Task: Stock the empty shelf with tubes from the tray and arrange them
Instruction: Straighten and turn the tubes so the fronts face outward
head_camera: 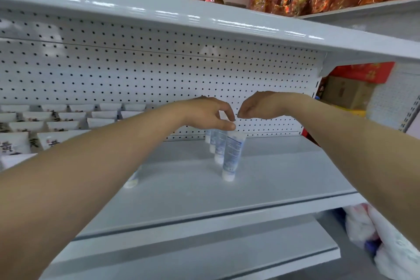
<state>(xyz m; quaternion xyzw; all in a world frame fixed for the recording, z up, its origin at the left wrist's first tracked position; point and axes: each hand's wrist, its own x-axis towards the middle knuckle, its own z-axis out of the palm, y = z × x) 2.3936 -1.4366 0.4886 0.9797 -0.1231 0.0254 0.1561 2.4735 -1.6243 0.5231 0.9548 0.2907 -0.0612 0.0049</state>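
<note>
left hand (204, 111): your thumb and forefinger pinch the flat crimped top of the front tube (234, 154). The tube stands on the shelf (284, 177), about mid-depth, right of centre.
right hand (256, 107): just right of that crimp, fingers loosely curled, nothing visible in it. Can't tell if a fingertip touches the tube.
risk, left: stray tube (131, 180) sits half hidden under your left forearm. Pull the arm back low and you'll likely sweep it toward the front edge.
risk, centre: the front tube rests on a small cap with a tall body above. Let go off-vertical, or brush it on the way out, and it tips.
risk, row: more tubes (220, 146) stand close behind it, in a line toward the pegboard (136, 75). If the front one tips backward, the line probably dominoes.
risk, right: your right hand hangs near the tube tops. Drop the wrist and it clips them.
axis, stray tube: white cap end faces the front, body looks tilted. Too hidden to say more.
axis, front tube: long axis near upright, cap down, crimp up. The top sits slightly right of the cap, which may be lens distortion.
axis, row: same, caps down, crimps up.
tray: not in view.
</note>
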